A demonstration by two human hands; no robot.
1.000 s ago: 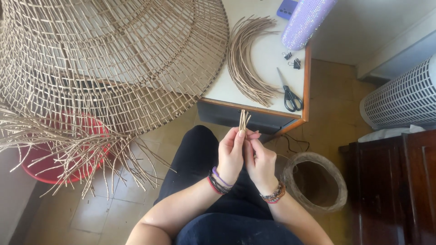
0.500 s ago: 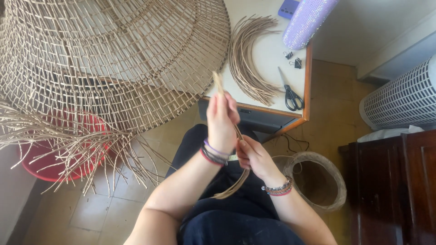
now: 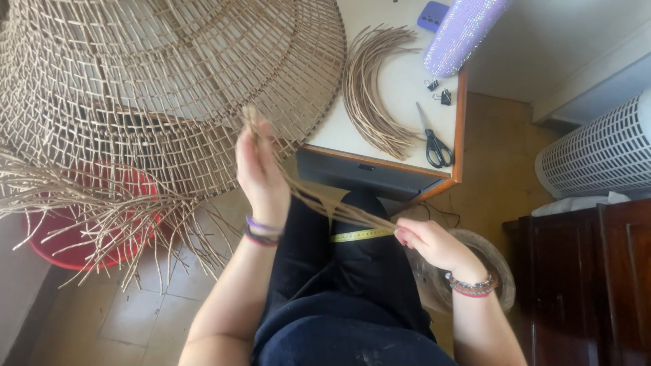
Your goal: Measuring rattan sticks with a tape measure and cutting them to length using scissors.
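Above our dark-trousered lap, a thin bundle of pale tan rattan strands point(image 3: 319, 198) runs taut on a slant, our left hand point(image 3: 261, 173) raised with its grip closed on the upper end and our right hand point(image 3: 434, 245) pinching the lower end, seemingly to keep them straight and together. Just behind hangs the big domed open-weave cane frame point(image 3: 156, 81) with loose ends over a red round tub point(image 3: 81, 230). On the white desk point(image 3: 407, 81) lie curved spare strands point(image 3: 373, 95), black-handled scissors point(image 3: 434, 139), a glittery lilac cylinder point(image 3: 464, 30); no labels show.
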